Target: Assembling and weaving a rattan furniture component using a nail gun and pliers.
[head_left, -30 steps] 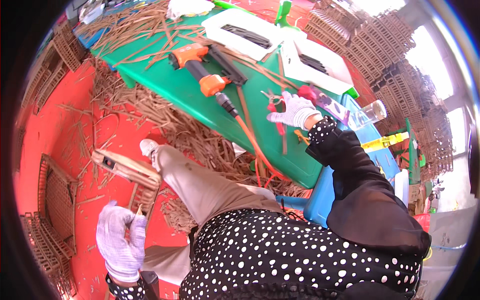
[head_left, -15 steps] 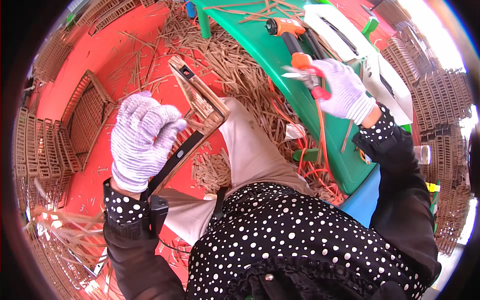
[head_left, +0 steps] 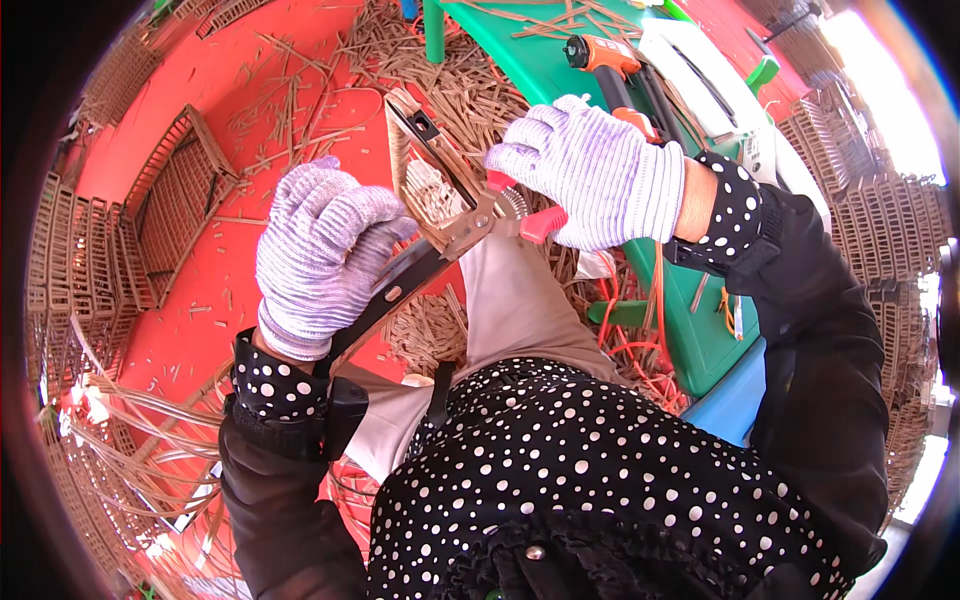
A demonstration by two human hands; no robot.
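Note:
A black metal frame (head_left: 412, 270) partly wrapped in brown strip is above my lap, with one corner pointing toward my right hand. My left hand (head_left: 330, 245), in a striped white-purple glove, is closed beside it; thumb and forefinger pinch a brown strip (head_left: 424, 238) running to the frame's corner. My gloved right hand (head_left: 595, 175) grips red-handled hand shears (head_left: 540, 224). Their blades reach that corner and overlap it in this view. Whether they touch the strip I cannot tell.
At the right, a green table (head_left: 685, 335) bears an orange-and-black power tool (head_left: 608, 60) and white casings (head_left: 690, 75). Cut brown strips (head_left: 425, 330) litter the red floor (head_left: 240, 270). Woven baskets (head_left: 180, 210) stand at the left, with more stacked at the right.
My right hand has swung left from over the green table, bringing the shears to the frame's corner. My left hand and the frame have shifted slightly right.

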